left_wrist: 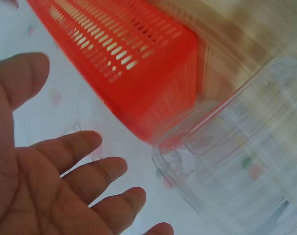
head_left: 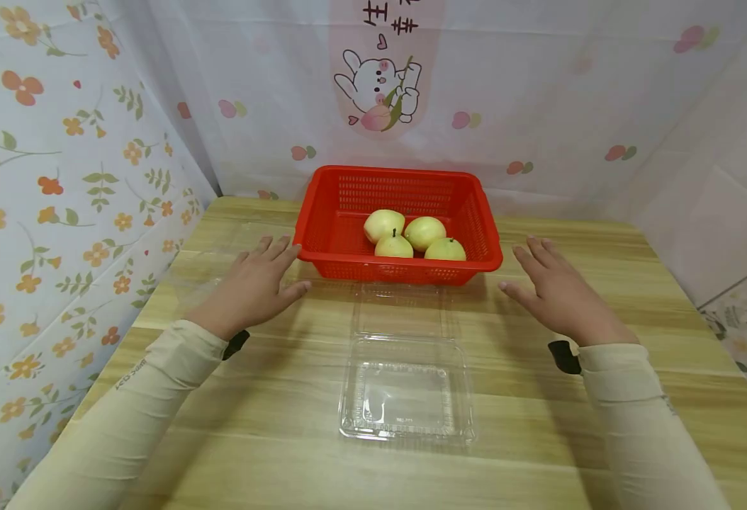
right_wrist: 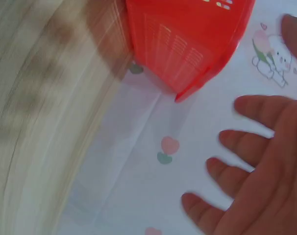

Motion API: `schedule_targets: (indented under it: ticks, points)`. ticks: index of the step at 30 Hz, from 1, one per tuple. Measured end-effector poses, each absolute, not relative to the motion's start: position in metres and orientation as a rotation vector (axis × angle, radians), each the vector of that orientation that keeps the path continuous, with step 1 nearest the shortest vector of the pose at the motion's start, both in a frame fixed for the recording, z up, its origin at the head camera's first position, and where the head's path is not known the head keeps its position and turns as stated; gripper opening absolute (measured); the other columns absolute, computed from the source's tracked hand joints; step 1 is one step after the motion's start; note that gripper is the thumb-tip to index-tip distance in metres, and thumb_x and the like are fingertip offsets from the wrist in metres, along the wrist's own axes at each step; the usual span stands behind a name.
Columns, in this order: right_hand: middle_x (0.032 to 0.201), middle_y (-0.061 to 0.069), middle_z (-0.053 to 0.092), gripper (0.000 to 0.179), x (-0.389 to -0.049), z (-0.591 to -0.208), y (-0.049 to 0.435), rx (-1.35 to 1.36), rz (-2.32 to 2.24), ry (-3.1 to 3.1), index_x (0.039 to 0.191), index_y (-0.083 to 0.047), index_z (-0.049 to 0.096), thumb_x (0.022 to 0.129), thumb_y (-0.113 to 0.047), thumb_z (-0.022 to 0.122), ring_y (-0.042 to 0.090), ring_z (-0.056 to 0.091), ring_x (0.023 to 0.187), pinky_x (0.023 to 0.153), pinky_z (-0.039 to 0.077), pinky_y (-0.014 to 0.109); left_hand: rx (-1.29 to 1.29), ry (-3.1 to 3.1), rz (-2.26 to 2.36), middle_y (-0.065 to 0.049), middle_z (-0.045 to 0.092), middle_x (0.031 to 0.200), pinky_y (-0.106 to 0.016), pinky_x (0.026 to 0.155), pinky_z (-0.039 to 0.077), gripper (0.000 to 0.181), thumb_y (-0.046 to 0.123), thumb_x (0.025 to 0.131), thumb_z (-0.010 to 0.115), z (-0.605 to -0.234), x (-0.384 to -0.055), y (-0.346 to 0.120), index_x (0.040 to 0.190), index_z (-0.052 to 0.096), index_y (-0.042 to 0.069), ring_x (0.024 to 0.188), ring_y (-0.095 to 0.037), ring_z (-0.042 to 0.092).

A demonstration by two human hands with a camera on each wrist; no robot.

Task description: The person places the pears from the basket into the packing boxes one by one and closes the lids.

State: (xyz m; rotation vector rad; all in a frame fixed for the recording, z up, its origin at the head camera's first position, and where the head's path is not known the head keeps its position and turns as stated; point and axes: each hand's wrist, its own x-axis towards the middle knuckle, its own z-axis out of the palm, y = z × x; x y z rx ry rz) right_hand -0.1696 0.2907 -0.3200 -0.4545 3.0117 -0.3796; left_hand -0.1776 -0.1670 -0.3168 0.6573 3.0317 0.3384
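Observation:
A red plastic basket stands at the back of the table with several pale yellow-green pears in it. To its left is my left hand, fingers extended and thumb apart, fingertips close to the basket's corner. My right hand hovers off the basket's right side, fingers spread, palm facing inward. Neither hand holds anything. In front of the basket, a clear plastic clamshell box lies with its lid folded back toward the basket. More clear plastic containers sit beside the basket in the left wrist view, partly hidden by my left hand in the head view.
The wood-grain table meets a white printed cloth hanging behind the basket. A flowered cloth borders the left side. Pale sheeting hangs on the right.

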Motion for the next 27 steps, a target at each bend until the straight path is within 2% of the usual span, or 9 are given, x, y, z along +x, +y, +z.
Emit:
schedule_targets:
  ticks: [14, 27]
  points:
    - [0.158, 0.024, 0.024, 0.075, -0.184, -0.312, 0.266, -0.743, -0.317, 3.067, 0.152, -0.003, 0.036, 0.096, -0.046, 0.061, 0.042, 0.013, 0.148, 0.112, 0.024, 0.061, 0.871, 3.013, 0.313, -0.026, 0.041, 0.149, -0.055, 0.111, 0.03, 0.059, 0.03, 0.096, 0.062, -0.309, -0.208, -0.158, 0.141, 0.049, -0.005, 0.137, -0.045, 0.037]
    - [0.157, 0.024, 0.027, 0.072, -0.197, -0.297, 0.254, -0.849, -0.252, 3.077, 0.149, -0.001, 0.04, 0.094, -0.039, 0.067, 0.045, 0.023, 0.143, 0.107, 0.033, 0.06, 0.844, 2.999, 0.234, -0.025, 0.047, 0.143, -0.053, 0.107, 0.037, 0.055, 0.032, 0.096, 0.062, -0.292, -0.234, -0.155, 0.138, 0.053, -0.002, 0.13, -0.042, 0.044]
